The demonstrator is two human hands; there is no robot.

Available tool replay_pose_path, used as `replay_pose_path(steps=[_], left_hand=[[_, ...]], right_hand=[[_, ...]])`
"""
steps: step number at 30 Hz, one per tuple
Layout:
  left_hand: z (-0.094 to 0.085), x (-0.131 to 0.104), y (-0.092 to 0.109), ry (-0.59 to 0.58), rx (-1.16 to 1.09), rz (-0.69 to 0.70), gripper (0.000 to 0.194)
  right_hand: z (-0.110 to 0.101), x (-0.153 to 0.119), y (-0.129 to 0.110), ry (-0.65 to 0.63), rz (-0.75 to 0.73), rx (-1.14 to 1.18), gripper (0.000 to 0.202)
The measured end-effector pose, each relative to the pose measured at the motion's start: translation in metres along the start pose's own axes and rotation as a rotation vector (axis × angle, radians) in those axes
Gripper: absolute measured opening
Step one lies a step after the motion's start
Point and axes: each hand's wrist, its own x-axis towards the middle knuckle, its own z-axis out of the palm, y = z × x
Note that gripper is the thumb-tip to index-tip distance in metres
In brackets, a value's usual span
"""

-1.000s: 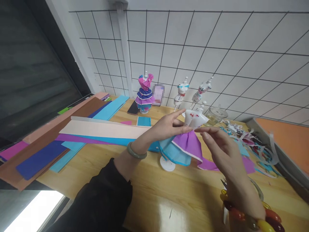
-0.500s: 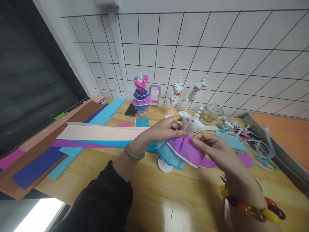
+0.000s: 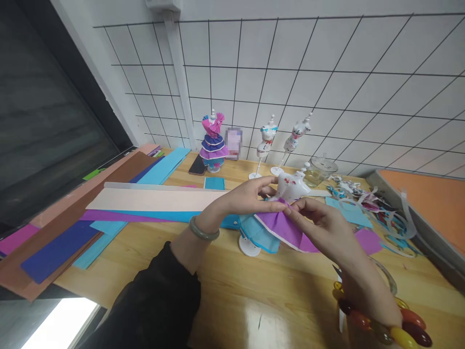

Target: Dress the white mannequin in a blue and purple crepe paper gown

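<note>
A small white mannequin (image 3: 291, 185) with red marks on its chest leans to the right on a round white base (image 3: 249, 246). Round its lower part hangs a light blue paper skirt (image 3: 258, 234) with pale edging. Over that lies a purple paper strip (image 3: 281, 228), gathered at the waist and edged in white. My left hand (image 3: 254, 194) is closed at the waist, its thumb pressing the purple gathers while the fingers reach behind the mannequin. From the right, my right hand (image 3: 319, 220) pinches the same strip between thumb and fingers, close to my left thumb.
Long coloured paper strips (image 3: 152, 198) cover the left of the table. At the back stand a mannequin in a layered dress (image 3: 213, 145), a phone (image 3: 197, 165), two undressed mannequins (image 3: 267, 140) and a glass container (image 3: 321, 169). Ribbon scraps (image 3: 385, 218) lie right; a blade tip (image 3: 337, 271) shows by my right wrist.
My right fingers have moved left along the purple strip, up to my left thumb. The strip is gathered more tightly, and the mannequin has shifted slightly to the right and down.
</note>
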Motion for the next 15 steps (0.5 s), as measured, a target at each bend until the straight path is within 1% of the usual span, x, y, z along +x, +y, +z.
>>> replay_pose_path(steps=[4, 9, 15], left_hand=[[0.0013, -0.0002, -0.0001, 0.036, 0.027, -0.004, 0.064], [0.0004, 0.0011, -0.0038, 0.035, 0.023, 0.013, 0.055], [0.0003, 0.0023, -0.0051, 0.01, -0.03, 0.025, 0.046]], right_hand=[[-0.0012, 0.0, 0.0026, -0.011, 0.012, 0.017, 0.029], [-0.0052, -0.0001, 0.0056, -0.012, 0.025, 0.114, 0.028], [-0.0072, -0.0033, 0.0055, 0.023, 0.016, 0.111, 0.026]])
